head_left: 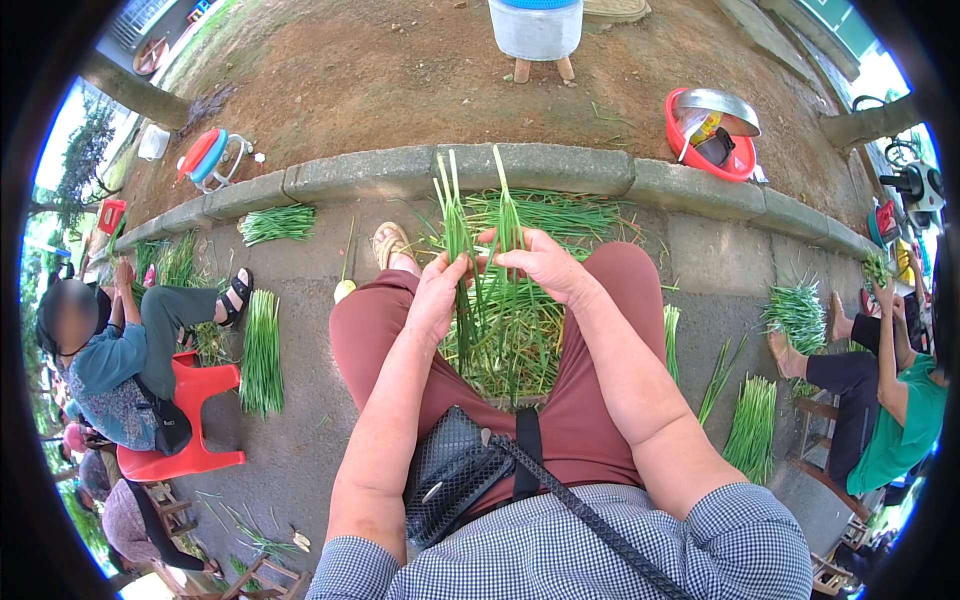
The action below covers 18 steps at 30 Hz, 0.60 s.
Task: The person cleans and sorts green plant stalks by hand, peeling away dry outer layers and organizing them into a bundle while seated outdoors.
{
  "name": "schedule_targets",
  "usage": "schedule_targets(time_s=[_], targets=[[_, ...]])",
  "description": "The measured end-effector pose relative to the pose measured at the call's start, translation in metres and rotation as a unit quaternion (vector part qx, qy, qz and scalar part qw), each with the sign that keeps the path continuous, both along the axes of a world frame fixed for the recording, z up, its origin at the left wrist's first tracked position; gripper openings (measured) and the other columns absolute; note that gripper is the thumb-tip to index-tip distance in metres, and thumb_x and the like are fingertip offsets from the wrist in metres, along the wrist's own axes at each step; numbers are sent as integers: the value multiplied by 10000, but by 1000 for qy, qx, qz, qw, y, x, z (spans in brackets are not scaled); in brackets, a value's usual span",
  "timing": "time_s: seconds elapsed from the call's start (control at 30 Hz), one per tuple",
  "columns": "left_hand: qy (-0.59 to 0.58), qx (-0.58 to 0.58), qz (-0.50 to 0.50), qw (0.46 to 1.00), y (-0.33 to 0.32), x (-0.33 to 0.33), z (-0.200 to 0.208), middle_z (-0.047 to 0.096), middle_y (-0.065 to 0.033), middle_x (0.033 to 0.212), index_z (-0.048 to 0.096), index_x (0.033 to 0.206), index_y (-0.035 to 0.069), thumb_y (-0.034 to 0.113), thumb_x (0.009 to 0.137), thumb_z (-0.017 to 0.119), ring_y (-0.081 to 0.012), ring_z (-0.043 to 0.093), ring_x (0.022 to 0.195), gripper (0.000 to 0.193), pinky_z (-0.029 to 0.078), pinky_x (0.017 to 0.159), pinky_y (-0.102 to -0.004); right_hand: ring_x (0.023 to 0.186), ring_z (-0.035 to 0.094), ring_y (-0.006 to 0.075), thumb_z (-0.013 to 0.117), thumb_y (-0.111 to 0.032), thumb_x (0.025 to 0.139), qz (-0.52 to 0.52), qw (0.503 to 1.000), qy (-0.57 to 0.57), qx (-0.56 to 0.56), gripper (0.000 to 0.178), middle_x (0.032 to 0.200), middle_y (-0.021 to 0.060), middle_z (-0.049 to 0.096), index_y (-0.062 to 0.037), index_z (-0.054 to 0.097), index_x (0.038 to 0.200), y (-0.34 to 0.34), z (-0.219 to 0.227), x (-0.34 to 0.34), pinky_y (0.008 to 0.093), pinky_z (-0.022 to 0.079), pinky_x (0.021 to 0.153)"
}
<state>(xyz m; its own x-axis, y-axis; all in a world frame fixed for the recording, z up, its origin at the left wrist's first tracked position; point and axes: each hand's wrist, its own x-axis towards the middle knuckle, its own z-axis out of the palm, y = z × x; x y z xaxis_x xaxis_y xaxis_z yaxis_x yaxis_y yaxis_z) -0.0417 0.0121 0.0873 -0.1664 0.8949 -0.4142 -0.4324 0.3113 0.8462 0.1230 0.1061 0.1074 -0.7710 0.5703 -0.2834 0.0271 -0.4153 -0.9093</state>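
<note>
Over my lap, my left hand (pixel 438 293) pinches a small bunch of green chives (pixel 453 225), pale stem ends up and leaves hanging down. Close beside it, my right hand (pixel 545 265) is closed on a thinner bunch of chives (pixel 507 215), held the same way up. The fingers of both hands almost meet, and whether they touch I cannot tell. Below them, a loose heap of chives (pixel 520 350) lies between my knees. More cut chives (pixel 570 213) are spread along the ground against the curb.
A stone curb (pixel 380 172) runs across ahead, with bare soil beyond. On the soil sit a red basin (pixel 732 160) and a grey bucket-shaped stool (pixel 536 30). Tied-looking chive bundles lie left (pixel 262 352) and right (pixel 752 428). People sit at both sides, one on a red chair (pixel 190 420).
</note>
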Motion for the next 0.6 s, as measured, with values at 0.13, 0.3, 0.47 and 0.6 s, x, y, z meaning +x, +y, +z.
schedule_targets(time_s=[0.13,0.3,0.47,0.6], targets=[[-108,7,5,994,-1,4,7,605,-50,955,543,1024,51,193,934,488,-131,563,812,178,458,704,-274,845,550,122,573,-77,816,-18,999,30,21,317,960,41,601,-28,539,1127,-4,-3,-4,277,448,766],[-77,23,-48,996,-1,7,14,600,-57,916,528,1031,56,156,888,573,-137,584,738,180,475,617,-260,848,576,136,617,-78,806,-47,995,57,69,347,972,54,603,-16,530,1136,-7,-3,-7,279,463,772],[-52,58,-37,996,-1,7,7,605,-54,830,529,1022,53,123,858,614,-112,567,693,197,436,563,-213,899,560,137,660,-115,799,-67,993,91,26,419,1042,52,586,-22,497,1174,-8,-1,-8,290,443,819],[-40,76,-23,996,-2,4,7,610,-55,784,530,1017,53,119,853,621,-95,543,644,198,407,539,-198,911,544,139,683,-150,794,-134,984,109,-47,445,1040,51,577,-21,488,1173,-3,-1,-9,291,421,851]])
